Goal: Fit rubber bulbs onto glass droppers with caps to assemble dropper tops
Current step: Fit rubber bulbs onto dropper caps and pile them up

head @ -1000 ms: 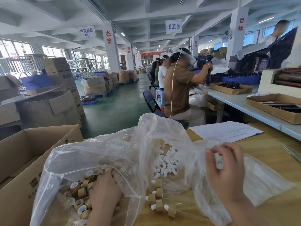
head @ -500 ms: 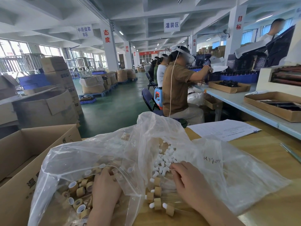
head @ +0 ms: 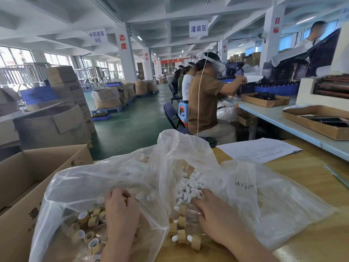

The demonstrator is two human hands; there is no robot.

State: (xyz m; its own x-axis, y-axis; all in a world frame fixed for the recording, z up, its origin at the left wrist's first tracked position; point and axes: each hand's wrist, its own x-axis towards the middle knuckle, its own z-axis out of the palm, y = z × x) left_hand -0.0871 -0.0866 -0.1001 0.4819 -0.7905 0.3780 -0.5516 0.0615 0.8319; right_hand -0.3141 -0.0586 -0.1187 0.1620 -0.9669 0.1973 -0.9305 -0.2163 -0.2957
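A clear plastic bag (head: 90, 184) lies open on the wooden table (head: 309, 188) and holds several bamboo-coloured caps (head: 90, 222). My left hand (head: 120, 208) is inside this bag among the caps, fingers curled; what they hold is hidden. A second clear bag (head: 273, 197) to the right holds a pile of small white rubber bulbs (head: 188, 186). My right hand (head: 213, 214) reaches into that pile with its fingers stretched out, the tips touching the bulbs. Several assembled dropper tops (head: 181, 238) with glass tubes lie under and beside this hand.
An open cardboard box (head: 28, 176) stands at the table's left edge. A printed sheet (head: 258, 150) lies at the back right, and a thin glass tube (head: 336, 174) near the right edge. Seated workers (head: 205, 103) sit at a long bench ahead.
My right hand came down from above the right bag to the left, into the pile of white bulbs. My left hand stayed in the cap bag and shifted slightly.
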